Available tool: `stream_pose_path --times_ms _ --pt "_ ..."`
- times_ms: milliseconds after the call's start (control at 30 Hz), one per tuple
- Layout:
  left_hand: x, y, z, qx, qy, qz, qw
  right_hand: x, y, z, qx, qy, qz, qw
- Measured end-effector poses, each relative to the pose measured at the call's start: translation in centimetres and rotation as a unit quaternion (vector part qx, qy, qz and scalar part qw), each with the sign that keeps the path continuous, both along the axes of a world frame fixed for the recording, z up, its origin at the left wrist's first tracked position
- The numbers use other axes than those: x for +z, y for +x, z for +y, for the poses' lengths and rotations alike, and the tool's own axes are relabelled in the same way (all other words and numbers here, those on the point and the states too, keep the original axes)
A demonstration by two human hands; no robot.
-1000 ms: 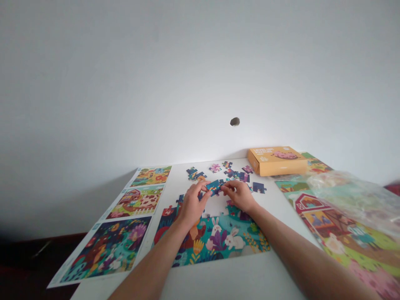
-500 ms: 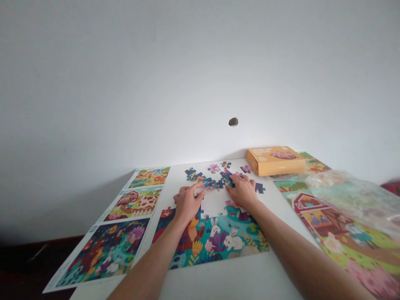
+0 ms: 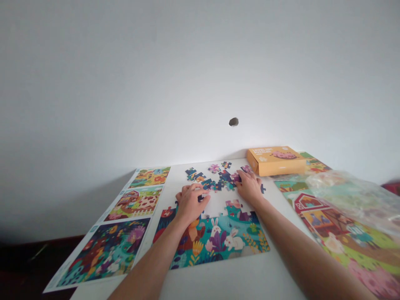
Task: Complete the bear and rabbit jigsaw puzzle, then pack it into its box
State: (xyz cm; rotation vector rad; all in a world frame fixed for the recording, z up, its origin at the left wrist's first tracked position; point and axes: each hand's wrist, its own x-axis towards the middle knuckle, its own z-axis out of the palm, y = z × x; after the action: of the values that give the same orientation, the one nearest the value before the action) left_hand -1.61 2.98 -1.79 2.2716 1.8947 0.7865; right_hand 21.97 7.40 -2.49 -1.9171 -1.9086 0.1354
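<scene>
A partly assembled jigsaw puzzle (image 3: 218, 250) with white rabbits and plants lies in front of me on the white table; its upper middle has a gap. My left hand (image 3: 191, 202) rests at the puzzle's upper left, fingers bent and thumb apart. A small dark patch, perhaps a puzzle piece, shows between thumb and forefinger. My right hand (image 3: 250, 187) is over the loose pieces at the right, fingers spread, fingertips beside a purple puzzle piece (image 3: 235, 178). Several loose puzzle pieces (image 3: 212, 184) lie beyond the gap. Some pieces are hidden under both hands.
A picture sheet (image 3: 134, 204) with three scenes lies on the left. An orange puzzle box (image 3: 278, 166) stands at the back right by the wall (image 3: 187, 83). A farm-scene puzzle (image 3: 340, 233) lies on the right, partly under a clear plastic bag (image 3: 353, 196).
My right hand has moved a little to the right, uncovering purple and dark pieces and part of the puzzle's upper right. My left hand has shifted slightly, and a dark patch now shows by its thumb.
</scene>
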Motion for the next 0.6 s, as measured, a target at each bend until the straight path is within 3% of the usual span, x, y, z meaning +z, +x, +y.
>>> stream_pose_path --times_ms 433,600 --pt "-0.15 -0.05 -0.01 -0.016 -0.002 0.009 1.0 0.09 0.11 0.72 0.004 -0.017 0.035 0.999" --pt "-0.2 -0.08 0.0 -0.014 -0.002 0.004 1.0 -0.06 0.29 0.89 0.002 0.049 0.109 0.993"
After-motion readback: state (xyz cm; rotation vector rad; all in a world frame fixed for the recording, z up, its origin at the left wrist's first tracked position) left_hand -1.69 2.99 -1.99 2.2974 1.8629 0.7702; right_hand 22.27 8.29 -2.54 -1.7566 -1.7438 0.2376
